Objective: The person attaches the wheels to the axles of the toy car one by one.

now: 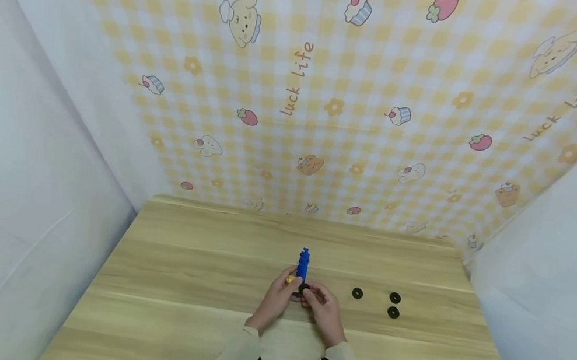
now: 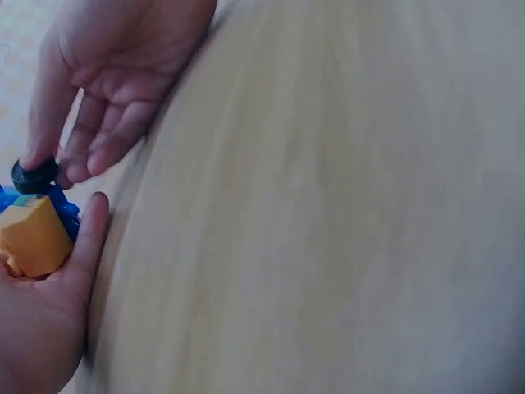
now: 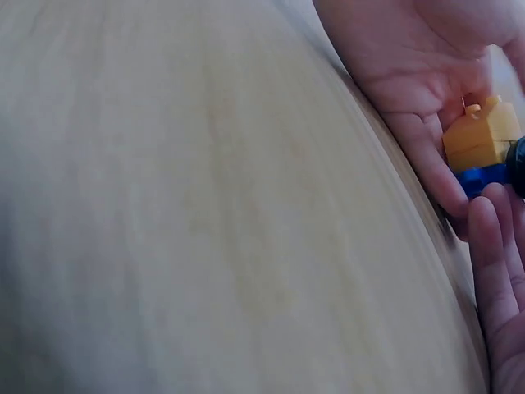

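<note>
My left hand (image 1: 276, 299) holds a toy of blue and yellow building blocks (image 1: 303, 265). Its long blue part points away from me, toward the wall. A yellow block (image 2: 34, 236) lies against the left palm in the left wrist view. Between right thumb and fingers, my right hand (image 1: 324, 310) pinches a small black wheel (image 2: 34, 175) at the toy's blue side. The wheel is close against the blue part, but whether it is joined to it cannot be made out. From the right wrist, the yellow block (image 3: 481, 135) and only the edge of the wheel (image 3: 517, 164) show.
To the right of my hands, three more black wheels lie flat on the wooden table (image 1: 193, 287): one nearer (image 1: 357, 293), and two farther right, an upper wheel (image 1: 394, 297) and a lower wheel (image 1: 393, 312). A checked patterned backdrop (image 1: 271, 143) rises behind the table.
</note>
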{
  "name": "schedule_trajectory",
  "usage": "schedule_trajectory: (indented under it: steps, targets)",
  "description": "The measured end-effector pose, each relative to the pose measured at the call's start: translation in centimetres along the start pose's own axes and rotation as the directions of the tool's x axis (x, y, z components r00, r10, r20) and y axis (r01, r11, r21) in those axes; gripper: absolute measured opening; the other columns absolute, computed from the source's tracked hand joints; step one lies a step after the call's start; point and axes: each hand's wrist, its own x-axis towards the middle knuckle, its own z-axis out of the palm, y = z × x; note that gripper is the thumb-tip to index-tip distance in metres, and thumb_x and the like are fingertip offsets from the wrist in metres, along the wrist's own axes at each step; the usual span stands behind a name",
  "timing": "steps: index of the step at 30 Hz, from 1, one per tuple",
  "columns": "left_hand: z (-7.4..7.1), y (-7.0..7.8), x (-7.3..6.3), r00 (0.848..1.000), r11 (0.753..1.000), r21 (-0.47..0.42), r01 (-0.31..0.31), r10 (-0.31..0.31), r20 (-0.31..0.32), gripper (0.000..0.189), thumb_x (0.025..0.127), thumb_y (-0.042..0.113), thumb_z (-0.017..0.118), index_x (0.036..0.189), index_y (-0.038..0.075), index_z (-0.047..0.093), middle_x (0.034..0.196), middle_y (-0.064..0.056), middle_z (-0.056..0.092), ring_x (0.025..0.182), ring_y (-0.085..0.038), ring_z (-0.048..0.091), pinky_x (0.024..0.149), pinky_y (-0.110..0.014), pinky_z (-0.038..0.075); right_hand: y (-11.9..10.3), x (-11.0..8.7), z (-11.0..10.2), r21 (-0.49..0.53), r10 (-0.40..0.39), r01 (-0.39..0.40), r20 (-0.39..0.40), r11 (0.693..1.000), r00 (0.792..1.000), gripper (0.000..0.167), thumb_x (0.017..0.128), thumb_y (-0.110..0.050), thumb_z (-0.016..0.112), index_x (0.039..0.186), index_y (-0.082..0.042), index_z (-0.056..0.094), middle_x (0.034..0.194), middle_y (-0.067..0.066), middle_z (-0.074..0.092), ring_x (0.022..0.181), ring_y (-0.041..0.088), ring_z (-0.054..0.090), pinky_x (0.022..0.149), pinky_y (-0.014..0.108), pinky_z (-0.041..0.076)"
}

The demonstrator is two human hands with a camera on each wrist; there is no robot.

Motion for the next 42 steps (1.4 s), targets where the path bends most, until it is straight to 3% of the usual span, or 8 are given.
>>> schedule_trajectory:
  steps: [3,6,12,21,28,33,42]
  targets:
    - [0.7,0.4,0.3,1.0,1.0,-0.012,0.015,-0.014,0.02,0.062,0.103,0.038,0.055,0.155,0.011,0.033,0.154,-0.018,0.04,0.117,-0.026,0.061,0.093,-0.042,0.054,0.0,0.1,-0.3,0.003,-0.016,0.016,-0.023,1.0,1.0,0.033,0.098,-0.02,0.066,0.12,0.004,0.062,0.1,0.006,0.069,0.084,0.013,0.068,0.074,0.029,0.06]
    - [1.4,0.3,0.7,1.0,1.0,0.0,0.007,-0.007,0.027,0.06,0.103,0.034,0.056,0.154,0.012,0.034,0.151,-0.016,0.045,0.113,-0.022,0.062,0.094,-0.039,0.052,0.1,0.1,-0.4,0.023,-0.035,0.035,-0.04,0.999,0.999,0.036,0.099,-0.022,0.064,0.121,0.005,0.059,0.097,0.003,0.068,0.083,0.013,0.068,0.072,0.03,0.06]
    - [1.8,-0.4,0.9,0.999,0.993,0.112,-0.047,0.045,0.017,0.054,0.104,0.035,0.054,0.151,0.016,0.037,0.139,-0.012,0.057,0.109,-0.016,0.058,0.092,-0.033,0.047,0.0,-0.1,-0.5,0.067,-0.025,0.027,-0.027,0.997,0.999,0.042,0.098,-0.025,0.065,0.125,0.006,0.055,0.092,0.002,0.068,0.075,0.014,0.068,0.066,0.03,0.06]
    - [1.1,-1.4,0.5,0.996,0.981,0.177,-0.083,0.077,0.042,0.058,0.104,0.043,0.051,0.153,0.018,0.036,0.118,-0.011,0.065,0.077,-0.012,0.053,0.07,-0.025,0.044,0.0,-0.2,-1.0,0.006,-0.016,0.015,0.024,1.0,1.0,0.042,0.099,-0.026,0.063,0.13,0.002,0.06,0.091,0.001,0.068,0.066,0.011,0.06,0.06,0.025,0.054]
    - [0.8,-0.4,0.8,0.994,0.984,0.159,-0.075,0.06,0.095,0.052,0.104,0.021,0.049,0.153,0.014,0.034,0.135,-0.011,0.058,0.104,-0.014,0.057,0.092,-0.031,0.046,-0.3,0.5,-1.2,0.035,0.037,-0.038,0.036,0.999,0.999,0.037,0.099,-0.021,0.064,0.125,0.005,0.062,0.084,0.002,0.064,0.066,0.011,0.057,0.06,0.023,0.052]
    - [0.8,-0.9,1.0,0.995,0.988,0.135,-0.074,0.064,0.079,0.052,0.103,0.016,0.051,0.152,0.016,0.035,0.129,-0.012,0.061,0.096,-0.015,0.059,0.083,-0.027,0.05,-0.4,0.6,-1.1,0.007,0.051,-0.052,0.058,0.999,0.997,0.039,0.1,-0.025,0.062,0.125,0.005,0.061,0.086,-0.001,0.063,0.067,0.01,0.056,0.061,0.022,0.05]
    - [1.2,-1.2,1.0,0.997,0.987,0.146,-0.067,0.06,0.052,0.05,0.1,0.024,0.055,0.148,0.017,0.041,0.122,-0.01,0.064,0.09,-0.015,0.06,0.077,-0.027,0.05,-0.2,0.6,-1.2,-0.014,0.076,-0.075,0.086,0.997,0.993,0.035,0.101,-0.023,0.059,0.123,0.006,0.058,0.088,-0.001,0.06,0.069,0.011,0.054,0.062,0.022,0.048]
